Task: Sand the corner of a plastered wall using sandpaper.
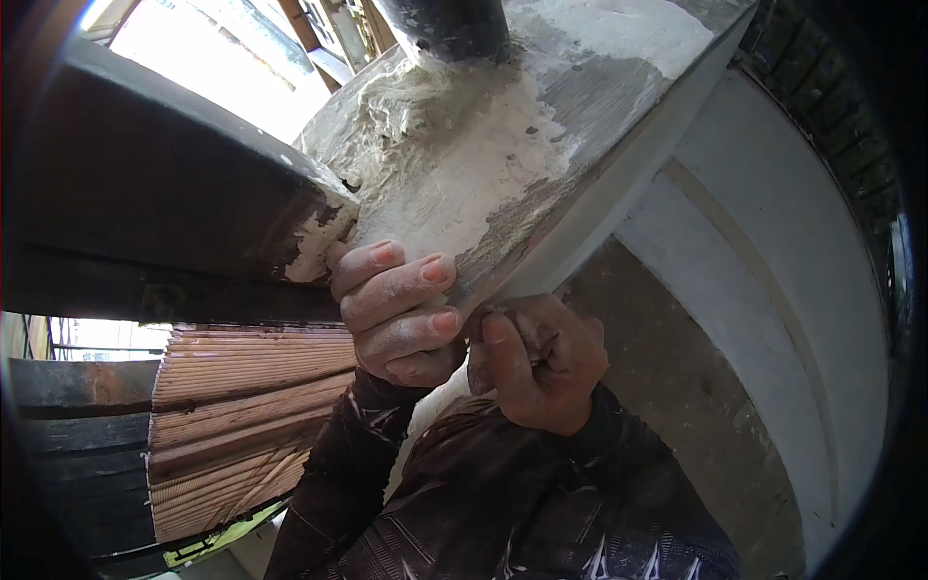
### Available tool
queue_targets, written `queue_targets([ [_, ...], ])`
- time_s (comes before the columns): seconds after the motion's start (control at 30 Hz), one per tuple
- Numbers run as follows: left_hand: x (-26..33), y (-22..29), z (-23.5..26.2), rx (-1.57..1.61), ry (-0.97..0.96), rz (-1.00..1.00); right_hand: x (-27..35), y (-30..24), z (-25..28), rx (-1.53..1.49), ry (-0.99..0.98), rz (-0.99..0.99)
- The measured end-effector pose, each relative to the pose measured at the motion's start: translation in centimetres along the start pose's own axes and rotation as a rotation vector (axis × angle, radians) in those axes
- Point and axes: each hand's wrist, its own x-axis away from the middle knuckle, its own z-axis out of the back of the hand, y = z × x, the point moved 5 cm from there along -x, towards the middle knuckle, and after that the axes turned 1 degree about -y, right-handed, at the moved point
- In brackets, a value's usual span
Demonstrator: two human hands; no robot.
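Both hands are close together at the near corner of a plastered ledge (435,208). My left hand (401,309), dusted with pale powder, has its fingers curled in beside the ledge's near end. Whatever lies inside those fingers is hidden. Just right of it, under the ledge's edge, my right hand (546,362) is closed with the thumb bent over the fingers; what it pinches, if anything, cannot be made out. Rough off-white plaster covers part of the ledge, heaped around the foot of a dark round post (449,29).
A dark metal beam (164,184) meets the ledge from the left, plaster smeared on its end. Below it hangs a slatted reed-like blind (256,416). At right, a pale curved wall (764,261) rises beside a grey-brown floor (677,377).
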Motion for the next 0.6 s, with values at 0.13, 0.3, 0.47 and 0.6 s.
queue_targets([
  [0.13, -0.07, 0.04, 0.13, -0.024, 0.056, 0.011, -0.33, -0.42, 0.06, -0.084, 0.013, -0.120],
  [0.3, 0.13, 0.10, 0.05, -0.016, -0.044, 0.048, 0.07, -0.31, 0.01, 0.000, -0.052, 0.050],
  [0.47, 0.27, -0.03, 0.14, -0.019, -0.003, 0.029, 0.26, 0.05, -0.09, 0.007, 0.018, 0.008],
  [0.6, -0.08, 0.08, 0.36, -0.015, -0.004, 0.015, -0.16, -0.53, -0.21, 0.034, -0.008, 0.065],
])
